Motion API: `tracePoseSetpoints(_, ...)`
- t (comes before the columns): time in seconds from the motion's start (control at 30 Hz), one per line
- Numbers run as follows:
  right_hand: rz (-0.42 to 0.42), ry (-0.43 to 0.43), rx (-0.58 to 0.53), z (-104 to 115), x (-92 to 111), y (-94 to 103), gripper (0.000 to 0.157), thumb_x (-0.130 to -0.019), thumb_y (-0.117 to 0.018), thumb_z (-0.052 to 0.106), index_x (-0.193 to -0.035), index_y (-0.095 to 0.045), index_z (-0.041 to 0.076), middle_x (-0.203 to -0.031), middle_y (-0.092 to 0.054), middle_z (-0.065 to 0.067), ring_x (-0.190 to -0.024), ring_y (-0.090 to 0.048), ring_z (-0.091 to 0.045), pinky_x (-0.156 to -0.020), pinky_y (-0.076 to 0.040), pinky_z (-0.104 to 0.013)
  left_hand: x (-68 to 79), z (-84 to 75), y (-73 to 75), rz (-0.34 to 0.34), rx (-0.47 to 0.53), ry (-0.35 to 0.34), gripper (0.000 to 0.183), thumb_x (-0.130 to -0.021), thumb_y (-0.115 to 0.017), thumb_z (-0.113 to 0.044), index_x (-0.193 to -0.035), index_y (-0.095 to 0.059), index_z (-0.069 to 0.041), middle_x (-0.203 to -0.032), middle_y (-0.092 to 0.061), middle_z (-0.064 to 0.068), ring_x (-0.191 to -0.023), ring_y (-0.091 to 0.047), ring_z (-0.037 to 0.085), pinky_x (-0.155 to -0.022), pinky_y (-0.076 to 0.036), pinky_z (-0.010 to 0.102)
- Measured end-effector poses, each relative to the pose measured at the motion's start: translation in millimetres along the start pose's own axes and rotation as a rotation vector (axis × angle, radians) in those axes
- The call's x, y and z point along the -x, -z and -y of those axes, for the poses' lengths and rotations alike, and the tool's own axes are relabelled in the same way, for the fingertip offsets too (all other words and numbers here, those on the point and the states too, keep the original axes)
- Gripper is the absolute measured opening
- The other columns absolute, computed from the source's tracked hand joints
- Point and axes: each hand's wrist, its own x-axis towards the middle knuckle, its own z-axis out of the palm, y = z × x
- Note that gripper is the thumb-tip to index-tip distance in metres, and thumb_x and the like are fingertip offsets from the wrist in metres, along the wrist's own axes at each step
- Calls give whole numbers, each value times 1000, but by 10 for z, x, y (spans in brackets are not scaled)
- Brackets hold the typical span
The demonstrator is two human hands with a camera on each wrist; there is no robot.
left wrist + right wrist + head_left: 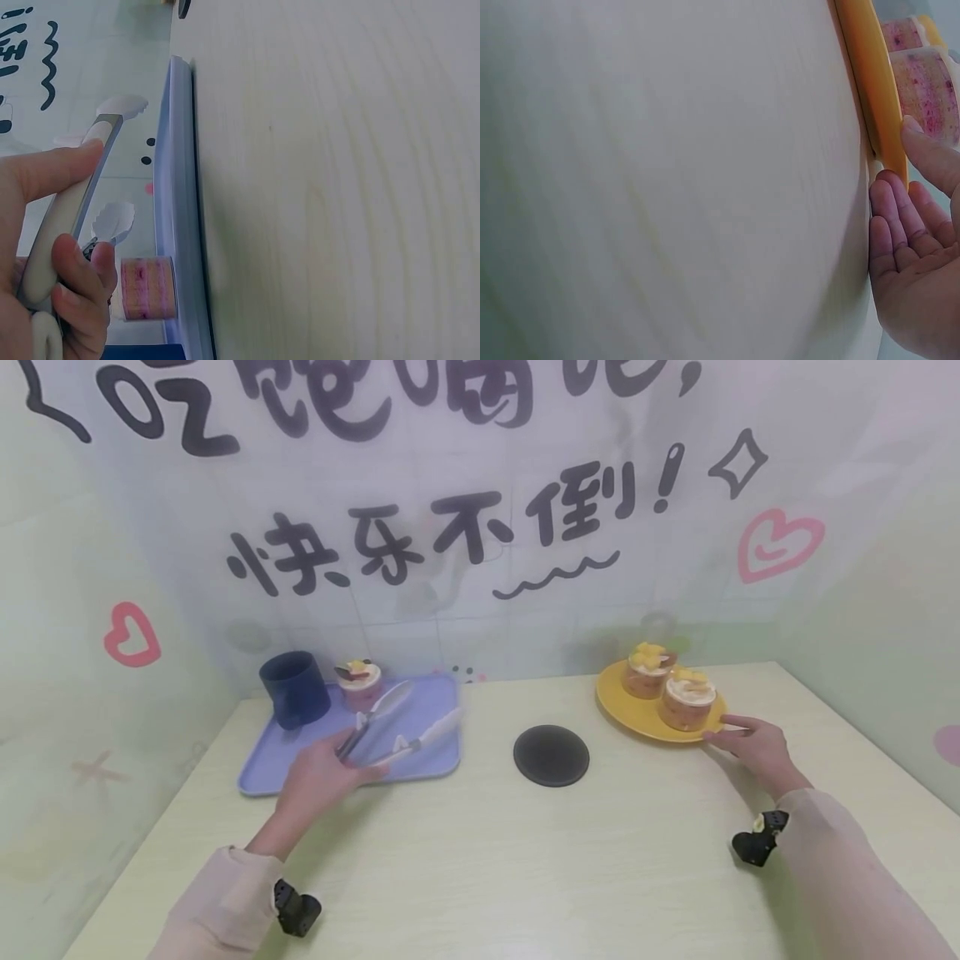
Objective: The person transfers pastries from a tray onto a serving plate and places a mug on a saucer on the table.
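My left hand (315, 783) grips a pair of tongs (73, 206) with pale handles and clear, scalloped tips. Its two arms are spread, with nothing between the tips, above the lavender tray (438, 758). On that tray stand a dark blue cup (295, 692) and a small cake cup (362, 689) with cream and fruit on top. At the right, my right hand (756, 752) pinches the near right rim of a yellow plate (618, 710), thumb above and fingertips at its underside. Two fruit-topped cake cups sit on the plate, a nearer one (688, 703) and a farther one (645, 675).
A round black coaster (551, 756) lies on the pale wooden table (525, 868) between tray and plate. Behind the table hangs a white backdrop (480, 593) with dark lettering, and pale walls stand on both sides.
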Motion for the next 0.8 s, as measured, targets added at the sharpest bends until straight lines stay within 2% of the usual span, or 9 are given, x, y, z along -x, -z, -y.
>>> tracePoseSetpoints(0.1,3,-3,-2,1,-10,4,95,-79,-60,58,-142,-22,-3,-135,-32,-32,-121,-34,-44,-95,-33,-53,12,28,19,-5,-2,-3,70,-70,-74,-48,-121,-54,-5,-103,-61,15,-82,-52,25,-65,-39,36)
tracePoseSetpoints(0.3,9,-3,-1,41,19,4,93,-81,-59,55,-142,-20,-4,-141,-23,-32,-126,-24,-47,-98,-28,-55,52,77,47,-6,17,-4,65,-69,-74,-50,-113,-56,-5,-96,-61,12,-78,-50,22,-62,-38,32)
tracePoseSetpoints(0.8,2,9,18,55,46,-2,91,-83,-57,54,-141,-20,-5,-141,-21,-33,-126,-23,-48,-97,-28,-56,139,201,119,-28,-9,-2,79,-69,-72,-54,-126,-51,-3,-115,-57,22,-92,-55,30,-68,-43,39)
